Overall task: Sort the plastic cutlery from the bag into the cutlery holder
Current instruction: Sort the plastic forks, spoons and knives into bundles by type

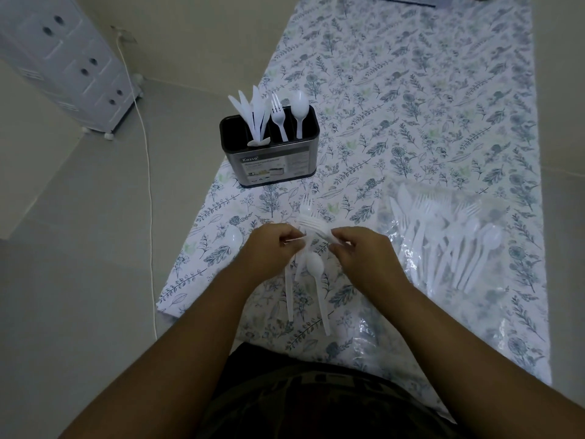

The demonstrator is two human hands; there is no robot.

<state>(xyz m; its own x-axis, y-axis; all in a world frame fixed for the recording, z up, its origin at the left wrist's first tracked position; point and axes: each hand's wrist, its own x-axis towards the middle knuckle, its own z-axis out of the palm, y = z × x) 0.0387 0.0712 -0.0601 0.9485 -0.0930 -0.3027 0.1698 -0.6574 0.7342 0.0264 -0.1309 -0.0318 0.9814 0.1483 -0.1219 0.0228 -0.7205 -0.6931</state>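
Both hands pinch a small mixed bunch near the middle of the table (443, 90): left hand (272, 248) holds thin handles, right hand (357, 251) grips a fork (311, 224). A spoon (313, 264) dangles between them and could slip. The bag (459, 242) lies right; the holder (269, 147) stands far left, near the edge, easy to knock off

From here I can't tell which white pieces each grip pinches, since the left hand (274, 248) and right hand (364, 253) cover them, and the cutlery in the bag (449, 242) blurs together.
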